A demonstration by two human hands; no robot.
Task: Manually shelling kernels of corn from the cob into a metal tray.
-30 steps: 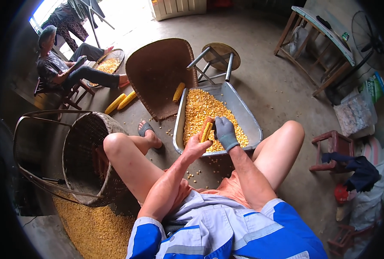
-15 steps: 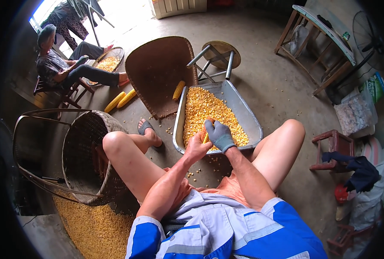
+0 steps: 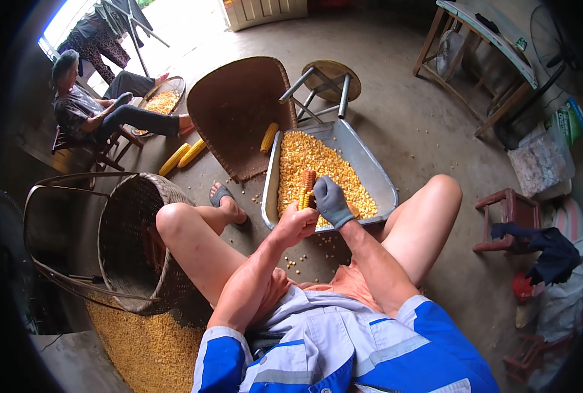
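My bare left hand [image 3: 294, 224] is wrapped round the lower end of a corn cob [image 3: 308, 181]. The cob stands tilted up, bare and orange-brown toward its top, with yellow kernels lower down. Beside it, my right hand [image 3: 332, 203] in a grey glove is closed, its thumb side against the cob. A tan bit shows at the far side of that glove; what it belongs to is hidden. Under both hands lies a metal pan [image 3: 382, 187] holding many loose corn kernels [image 3: 314, 157].
A brown woven scoop [image 3: 239, 111] leans by the pan, a whole ear [image 3: 269, 137] at its edge. Behind stands a round stool [image 3: 334, 82]. A wicker basket [image 3: 173, 193] is at left, above heaped kernels [image 3: 147, 347]. Another person [image 3: 85, 105] sits far left.
More of the cob's bare top now shows above my left hand. The gloved right hand has come off the cob's top to its right side and is more closed.
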